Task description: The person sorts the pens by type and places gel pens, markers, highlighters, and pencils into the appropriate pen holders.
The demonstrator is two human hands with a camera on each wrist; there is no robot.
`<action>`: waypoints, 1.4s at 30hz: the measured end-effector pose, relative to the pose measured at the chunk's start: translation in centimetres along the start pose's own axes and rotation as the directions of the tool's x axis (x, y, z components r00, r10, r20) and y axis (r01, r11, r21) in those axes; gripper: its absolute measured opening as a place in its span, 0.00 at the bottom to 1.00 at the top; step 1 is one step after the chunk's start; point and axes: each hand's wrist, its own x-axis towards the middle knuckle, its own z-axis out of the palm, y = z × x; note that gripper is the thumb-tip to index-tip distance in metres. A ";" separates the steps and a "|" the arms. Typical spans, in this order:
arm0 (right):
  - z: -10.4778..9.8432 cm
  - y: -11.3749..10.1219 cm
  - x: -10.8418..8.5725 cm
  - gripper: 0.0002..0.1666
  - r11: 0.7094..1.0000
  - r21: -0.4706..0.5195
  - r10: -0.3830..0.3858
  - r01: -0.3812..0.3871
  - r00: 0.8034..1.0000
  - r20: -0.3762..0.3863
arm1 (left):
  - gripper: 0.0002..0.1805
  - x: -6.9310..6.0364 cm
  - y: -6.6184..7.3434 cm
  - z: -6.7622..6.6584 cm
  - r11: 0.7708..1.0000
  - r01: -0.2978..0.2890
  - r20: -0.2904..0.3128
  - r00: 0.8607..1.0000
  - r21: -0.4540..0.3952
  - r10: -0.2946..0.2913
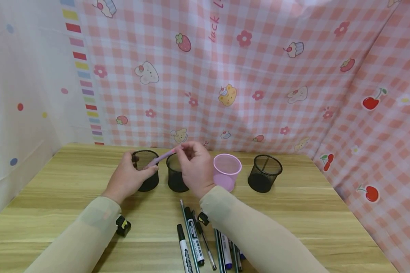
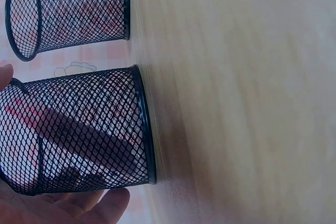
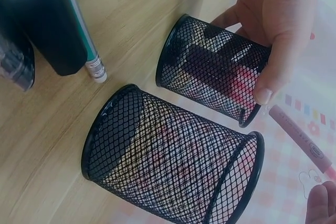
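My left hand [image 1: 128, 178] grips the leftmost black mesh pen cup [image 1: 149, 184], its thumb at the rim and fingers round the far side. In the left wrist view a dark, thick pen with a pinkish-red end [image 2: 86, 137] shows through the mesh of this cup. My right hand [image 1: 196, 167] pinches a pinkish-purple marker [image 1: 164, 155] by its pink end. The marker slants down toward the left cup's opening. In the right wrist view its lower end [image 3: 283, 116] is just outside the rim, near my left thumb.
Beside the held cup stand a second black mesh cup [image 1: 177, 182], a pink cup [image 1: 225, 182] and another black mesh cup [image 1: 260, 182]. Nearer lie several pens and pencils, including a black-capped whiteboard marker [image 1: 194, 237] and a purple-capped marker [image 1: 227, 252]. A checked cloth [image 1: 205, 76] hangs behind.
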 end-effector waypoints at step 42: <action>-0.6 0.4 -0.5 0.07 0.999 0.020 0.028 -0.027 1.000 -0.005 | 0.61 0.1 -0.2 0.0 1.000 -0.010 0.000 1.000 0.011 0.010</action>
